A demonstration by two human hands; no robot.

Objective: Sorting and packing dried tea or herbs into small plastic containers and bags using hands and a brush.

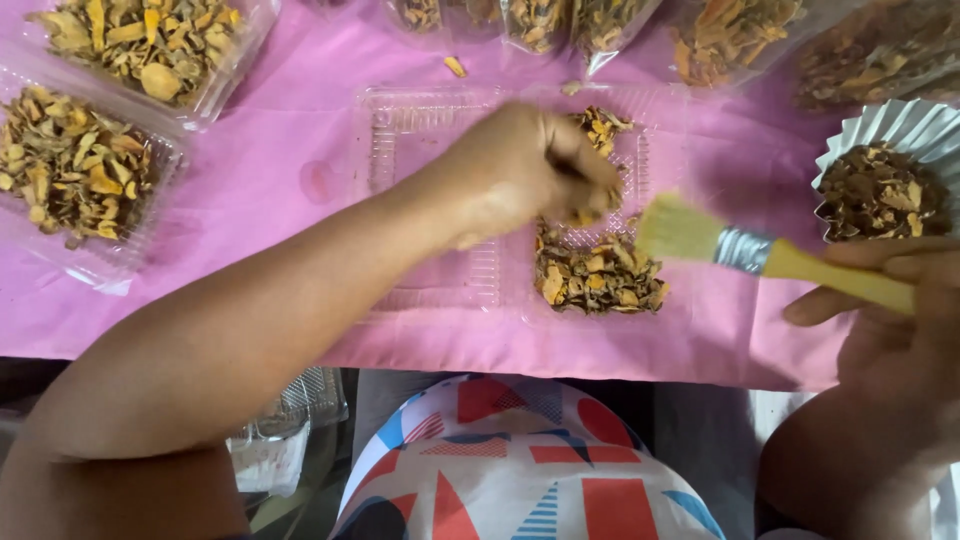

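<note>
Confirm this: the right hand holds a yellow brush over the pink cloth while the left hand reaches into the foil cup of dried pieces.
Not the foil cup. The head view shows the left hand in the clear plastic tray of dried pieces. The right hand does hold the yellow brush over the pink cloth.

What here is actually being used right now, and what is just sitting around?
In use: left hand in the open clear clamshell tray of dried orange-brown pieces; right hand holding a yellow brush.

Lying about: filled trays, foil cup, bags, pink cloth.
</note>
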